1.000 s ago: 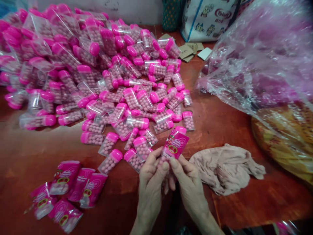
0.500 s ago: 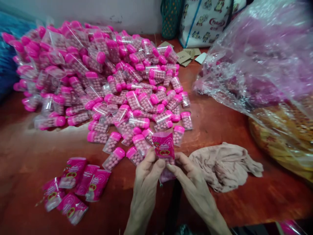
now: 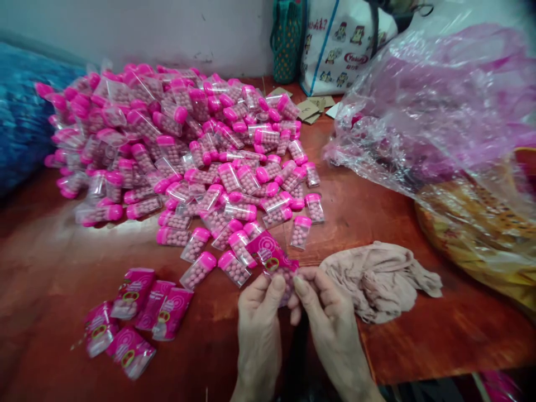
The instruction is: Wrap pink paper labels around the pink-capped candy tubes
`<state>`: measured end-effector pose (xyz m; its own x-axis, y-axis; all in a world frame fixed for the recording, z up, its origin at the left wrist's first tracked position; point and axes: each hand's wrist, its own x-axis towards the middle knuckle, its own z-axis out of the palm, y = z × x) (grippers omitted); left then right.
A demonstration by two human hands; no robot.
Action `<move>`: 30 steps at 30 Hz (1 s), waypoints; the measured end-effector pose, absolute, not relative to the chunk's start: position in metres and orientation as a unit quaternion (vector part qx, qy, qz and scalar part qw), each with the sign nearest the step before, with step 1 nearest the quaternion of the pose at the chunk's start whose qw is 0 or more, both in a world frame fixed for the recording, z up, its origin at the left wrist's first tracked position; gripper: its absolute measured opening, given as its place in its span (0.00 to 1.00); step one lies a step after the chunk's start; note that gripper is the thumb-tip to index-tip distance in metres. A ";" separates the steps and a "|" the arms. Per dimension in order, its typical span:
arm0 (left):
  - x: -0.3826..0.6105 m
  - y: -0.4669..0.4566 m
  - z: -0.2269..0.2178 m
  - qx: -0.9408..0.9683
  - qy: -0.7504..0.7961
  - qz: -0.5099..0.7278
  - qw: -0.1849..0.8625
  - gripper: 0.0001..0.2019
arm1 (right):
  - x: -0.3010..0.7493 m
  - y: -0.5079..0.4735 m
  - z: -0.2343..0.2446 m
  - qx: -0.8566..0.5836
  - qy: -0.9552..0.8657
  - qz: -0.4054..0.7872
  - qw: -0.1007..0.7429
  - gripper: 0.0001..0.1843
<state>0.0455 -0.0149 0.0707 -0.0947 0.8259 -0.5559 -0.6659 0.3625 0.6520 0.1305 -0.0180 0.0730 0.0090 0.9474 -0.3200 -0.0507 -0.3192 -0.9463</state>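
Fingers of our left hand and right hand pinch together on the low end of one pink-wrapped candy tube, near the table edge at 6 o'clock. We think the thin wrap could rip or slide crooked if we tug too hard. Then the tube could pop out into the pile of tubes at 11 o'clock. More wrapped tubes lie at 8 o'clock, and a cloth at 4 o'clock. The wrap's words are too small to read. The white bag at 1 o'clock has a red logo that is too blurry to spell.
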 end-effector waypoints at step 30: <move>0.014 -0.018 0.056 0.162 0.554 0.476 0.664 0.11 | 0.121 -0.017 0.052 -0.526 -0.576 0.360 0.512 0.17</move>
<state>0.0144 -0.0181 0.0563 -0.0670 0.8116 -0.5804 -0.4526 0.4937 0.7426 0.1214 -0.0169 0.0517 0.0779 0.9743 0.2112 0.2360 0.1878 -0.9534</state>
